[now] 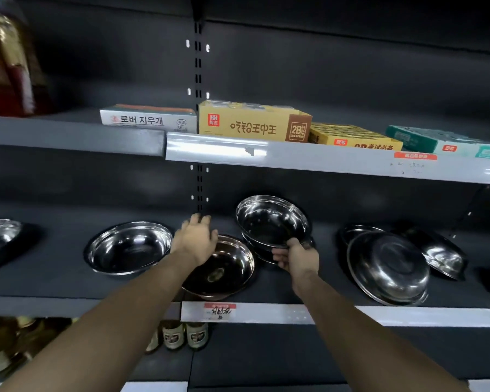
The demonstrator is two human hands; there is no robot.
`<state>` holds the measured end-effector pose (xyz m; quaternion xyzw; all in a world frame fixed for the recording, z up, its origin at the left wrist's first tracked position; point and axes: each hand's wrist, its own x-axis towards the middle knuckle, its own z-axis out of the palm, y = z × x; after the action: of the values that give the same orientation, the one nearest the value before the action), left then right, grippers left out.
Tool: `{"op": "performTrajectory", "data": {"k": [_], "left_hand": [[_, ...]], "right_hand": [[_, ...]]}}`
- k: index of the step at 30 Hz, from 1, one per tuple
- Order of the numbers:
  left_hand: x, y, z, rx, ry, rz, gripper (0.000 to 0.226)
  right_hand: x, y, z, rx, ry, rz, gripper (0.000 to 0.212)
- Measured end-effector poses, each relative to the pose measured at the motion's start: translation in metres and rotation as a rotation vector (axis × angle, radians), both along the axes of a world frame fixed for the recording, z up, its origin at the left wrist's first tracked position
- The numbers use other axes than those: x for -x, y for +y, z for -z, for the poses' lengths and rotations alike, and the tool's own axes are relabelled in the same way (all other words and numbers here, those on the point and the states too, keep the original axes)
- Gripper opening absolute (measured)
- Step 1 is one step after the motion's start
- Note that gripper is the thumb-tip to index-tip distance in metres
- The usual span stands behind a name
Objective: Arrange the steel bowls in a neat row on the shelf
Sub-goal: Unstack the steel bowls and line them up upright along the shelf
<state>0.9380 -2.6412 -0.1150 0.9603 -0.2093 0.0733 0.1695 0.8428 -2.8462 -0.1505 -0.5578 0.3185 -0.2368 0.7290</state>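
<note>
Bare shelf (57, 267) between bowls; upper shelf edge (323, 162) limits headroom; overturned bowl (388, 267) crowds right.

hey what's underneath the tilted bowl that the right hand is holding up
The right hand grips the tilted bowl by its near rim. Directly beneath it sits another steel bowl; only a dark sliver of it shows. The rest, and the shelf under it, is covered.
</note>
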Motion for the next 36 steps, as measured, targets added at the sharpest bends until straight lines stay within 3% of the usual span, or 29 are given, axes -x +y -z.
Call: {"op": "performTrajectory", "data": {"k": [5,10,14,36], "left_hand": [[0.000,0.043,0.008,-0.001,0.024,-0.068,0.050],[0.002,0.067,0.015,0.018,0.042,-0.081,0.048],[0.005,0.075,0.019,0.012,0.024,-0.057,0.047],[0.004,0.073,0.035,-0.099,-0.069,0.146,0.049]], "right_hand": [[-0.007,0.039,0.008,-0.015,0.043,-0.126,0.032],[-0.002,0.069,0.011,0.001,0.095,-0.246,0.011],[0.004,0.085,0.014,0.054,0.151,-0.323,0.009],[0.023,0.090,0.026,0.313,0.267,-0.296,0.005]]}}
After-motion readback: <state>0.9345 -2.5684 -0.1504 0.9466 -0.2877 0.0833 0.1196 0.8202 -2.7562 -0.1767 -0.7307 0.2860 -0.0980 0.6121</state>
